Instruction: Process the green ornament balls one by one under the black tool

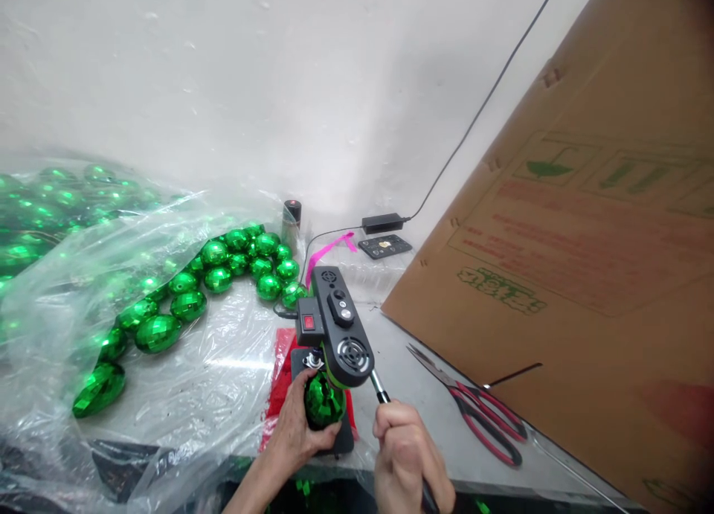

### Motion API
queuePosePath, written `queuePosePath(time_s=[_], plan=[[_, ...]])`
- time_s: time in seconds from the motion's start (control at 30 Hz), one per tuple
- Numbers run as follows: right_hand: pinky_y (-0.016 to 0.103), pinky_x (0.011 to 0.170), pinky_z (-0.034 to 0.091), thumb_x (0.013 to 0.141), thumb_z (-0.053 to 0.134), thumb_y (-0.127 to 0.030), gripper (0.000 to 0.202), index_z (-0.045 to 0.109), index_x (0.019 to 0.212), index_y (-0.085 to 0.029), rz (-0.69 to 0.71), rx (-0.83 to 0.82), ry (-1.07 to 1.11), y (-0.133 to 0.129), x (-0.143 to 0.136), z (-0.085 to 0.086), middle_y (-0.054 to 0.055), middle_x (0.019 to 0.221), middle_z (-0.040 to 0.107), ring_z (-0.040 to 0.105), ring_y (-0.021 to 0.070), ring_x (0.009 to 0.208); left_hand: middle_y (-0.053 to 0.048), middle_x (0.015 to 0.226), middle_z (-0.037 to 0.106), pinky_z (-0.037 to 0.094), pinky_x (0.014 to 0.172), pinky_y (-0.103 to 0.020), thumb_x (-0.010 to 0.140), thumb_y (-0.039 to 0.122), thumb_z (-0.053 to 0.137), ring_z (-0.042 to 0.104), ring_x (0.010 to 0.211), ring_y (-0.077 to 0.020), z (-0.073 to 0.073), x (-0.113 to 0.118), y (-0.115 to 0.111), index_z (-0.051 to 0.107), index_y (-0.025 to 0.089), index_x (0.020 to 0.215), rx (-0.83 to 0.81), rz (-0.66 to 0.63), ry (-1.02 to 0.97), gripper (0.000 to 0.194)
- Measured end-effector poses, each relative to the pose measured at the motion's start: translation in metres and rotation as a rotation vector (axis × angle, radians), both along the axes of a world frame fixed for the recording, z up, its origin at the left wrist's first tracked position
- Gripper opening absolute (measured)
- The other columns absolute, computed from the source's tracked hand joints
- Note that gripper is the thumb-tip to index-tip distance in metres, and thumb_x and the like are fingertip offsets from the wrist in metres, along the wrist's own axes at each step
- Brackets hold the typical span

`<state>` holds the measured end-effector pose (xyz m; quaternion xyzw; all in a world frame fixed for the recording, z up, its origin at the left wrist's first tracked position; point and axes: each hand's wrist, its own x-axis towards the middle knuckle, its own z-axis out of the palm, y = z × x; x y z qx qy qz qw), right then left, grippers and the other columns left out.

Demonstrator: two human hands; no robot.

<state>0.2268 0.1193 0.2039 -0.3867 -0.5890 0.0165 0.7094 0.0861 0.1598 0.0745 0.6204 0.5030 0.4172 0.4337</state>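
A shiny green faceted ball point(324, 401) sits under the front end of a black and green device point(341, 328) with a red switch. My left hand point(298, 425) is wrapped round the ball's left and lower side, thumb below it. My right hand point(410, 454) is closed round a black handle whose metal rod runs up to the right side of the device. The device stands on a black base point(344, 443) over a red cloth point(279, 373).
Strung green balls point(159, 333) lie on clear plastic point(212, 395) at the left. Red-handled scissors point(483, 421) rest at the right beside a large cardboard box point(558, 276). Behind the device are a phone point(384, 246), a black power adapter point(383, 222) and a dark cylinder point(291, 213).
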Motion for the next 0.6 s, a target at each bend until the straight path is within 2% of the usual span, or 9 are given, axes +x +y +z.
queuePosePath(time_s=[0.23,0.5,0.6], plan=[[0.026,0.057,0.041,0.113,0.049,-0.019,0.036,0.056,0.078,-0.022,-0.002,-0.013,0.025,-0.002,0.001,-0.012,-0.003,0.074,0.061,0.055,0.0097,0.059,-0.022,0.143,0.069,0.052,0.123,-0.067,0.068,0.036,0.079,0.069,0.136,-0.0431,0.001,0.000,0.000,0.054,0.015,0.148,0.003,-0.003,0.005,0.086],[0.025,0.053,0.037,0.112,0.048,-0.017,0.043,0.047,0.069,-0.022,-0.038,0.052,0.095,0.005,-0.010,-0.002,-0.003,0.068,0.055,0.050,0.0095,0.055,-0.022,0.144,0.067,0.049,0.125,-0.066,0.065,0.032,0.083,0.067,0.137,-0.0433,-0.005,0.002,0.003,0.052,0.013,0.149,-0.019,-0.036,-0.031,0.092],[0.026,0.052,0.036,0.111,0.052,-0.021,0.046,0.045,0.065,-0.023,-0.094,0.056,0.131,0.004,-0.008,-0.005,-0.002,0.066,0.052,0.049,0.0105,0.054,-0.023,0.146,0.066,0.047,0.127,-0.065,0.062,0.029,0.085,0.065,0.139,-0.0436,-0.005,0.005,0.004,0.051,0.013,0.151,-0.032,-0.052,-0.037,0.096]])
